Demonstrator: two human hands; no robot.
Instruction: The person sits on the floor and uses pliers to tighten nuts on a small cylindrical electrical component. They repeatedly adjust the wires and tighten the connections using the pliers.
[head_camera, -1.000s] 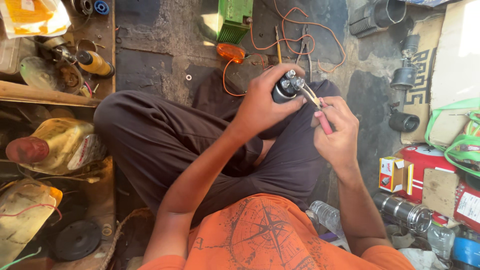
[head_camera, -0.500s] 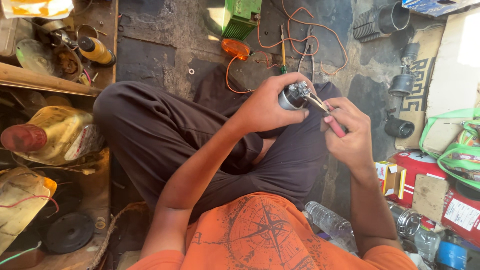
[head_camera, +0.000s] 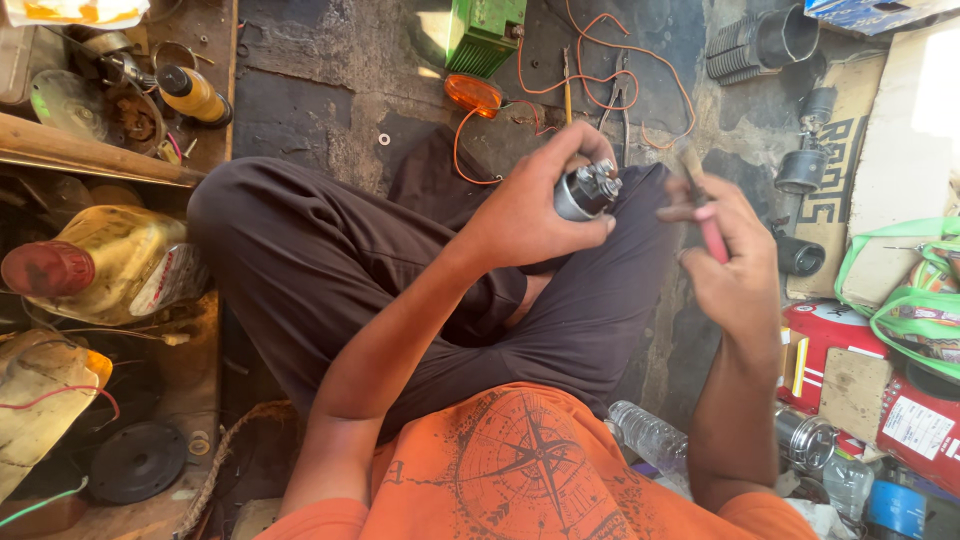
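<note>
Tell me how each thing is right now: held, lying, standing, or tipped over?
Small metal motor part: held up in left hand.
Red-handled tool: held in right hand, apart from the part, blurred.
Yellow jug: lying sideways, red cap on.
Orange wire: loose on floor.
Clear bottle: lying down.

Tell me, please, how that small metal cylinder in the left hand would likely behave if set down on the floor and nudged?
The metal cylinder looks solid and probably heavy for its size. Its round body would likely roll on its side, though the terminal studs on top may stop it. The left hand wraps it firmly, suggesting a rigid part.
</note>
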